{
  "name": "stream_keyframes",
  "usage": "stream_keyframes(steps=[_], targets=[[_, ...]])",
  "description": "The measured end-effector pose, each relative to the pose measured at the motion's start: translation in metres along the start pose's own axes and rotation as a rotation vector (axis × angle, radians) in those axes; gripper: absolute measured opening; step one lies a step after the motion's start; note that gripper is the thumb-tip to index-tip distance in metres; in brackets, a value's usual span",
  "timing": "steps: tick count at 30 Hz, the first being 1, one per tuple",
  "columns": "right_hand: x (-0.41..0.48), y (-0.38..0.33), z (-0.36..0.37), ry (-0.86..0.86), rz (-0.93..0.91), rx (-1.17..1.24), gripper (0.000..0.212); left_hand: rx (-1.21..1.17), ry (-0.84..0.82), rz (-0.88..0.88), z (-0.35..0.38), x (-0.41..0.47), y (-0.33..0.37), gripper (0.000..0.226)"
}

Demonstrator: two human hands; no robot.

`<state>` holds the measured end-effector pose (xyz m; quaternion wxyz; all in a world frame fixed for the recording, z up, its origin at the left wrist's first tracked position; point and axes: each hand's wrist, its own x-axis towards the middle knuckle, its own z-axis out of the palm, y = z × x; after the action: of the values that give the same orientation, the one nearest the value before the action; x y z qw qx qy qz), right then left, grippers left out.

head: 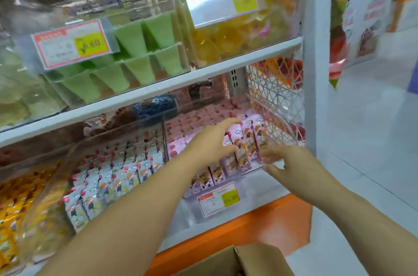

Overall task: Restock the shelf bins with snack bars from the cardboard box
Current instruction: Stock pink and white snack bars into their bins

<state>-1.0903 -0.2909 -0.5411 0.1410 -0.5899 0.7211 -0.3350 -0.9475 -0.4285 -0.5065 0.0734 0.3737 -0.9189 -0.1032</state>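
Head view, pink snack bars (247, 137): a small bundle stands upright at the right front of the clear bin (260, 185) on the lower shelf, above rows of the same packs.
Left hand (212, 142): the fingers are stretched out over the left side and top of the bundle. The grip is wide and flat, I think to press the packs together so they stay in a row.
Right hand (287, 162): the fingertips are curled at the lower right edge of the bundle. It is blurred, so I cannot tell if this grip pinches a pack or only steadies it.
Cardboard box (255, 262): open, at the bottom edge under the arms, near enough for the next reach. Its contents are not visible.
Neighbour bin (117, 174): white packs of the same kind, already standing close together.
Price tag (218, 201): on the front wall of the bin.
Step, as I judge: setting this bundle into the right front gap.
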Motion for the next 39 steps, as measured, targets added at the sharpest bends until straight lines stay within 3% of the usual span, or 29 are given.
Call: stream_keyframes(steps=[4, 11, 21, 26, 30, 39], targets=[[0.004, 0.001, 0.004, -0.016, -0.021, 0.014, 0.029, 0.185, -0.001, 0.051, 0.006, 0.011, -0.008, 0.063], [0.005, -0.001, 0.011, -0.029, -0.035, 0.055, 0.027, 0.471, 0.174, 0.075, 0.011, 0.02, -0.014, 0.055], [0.003, -0.004, 0.012, -0.024, -0.04, 0.066, 0.027, 0.376, 0.189, 0.074, 0.011, 0.01, -0.014, 0.056], [0.004, -0.008, 0.014, -0.019, -0.055, 0.054, 0.03, 0.507, 0.093, 0.218, 0.016, 0.018, -0.003, 0.054], [0.005, -0.009, 0.014, -0.025, -0.087, 0.047, 0.03, 0.471, 0.101, 0.14, 0.02, 0.017, -0.007, 0.044], [0.001, -0.008, 0.014, -0.031, -0.097, 0.042, 0.029, 0.366, 0.129, 0.124, 0.016, 0.002, -0.004, 0.048]])
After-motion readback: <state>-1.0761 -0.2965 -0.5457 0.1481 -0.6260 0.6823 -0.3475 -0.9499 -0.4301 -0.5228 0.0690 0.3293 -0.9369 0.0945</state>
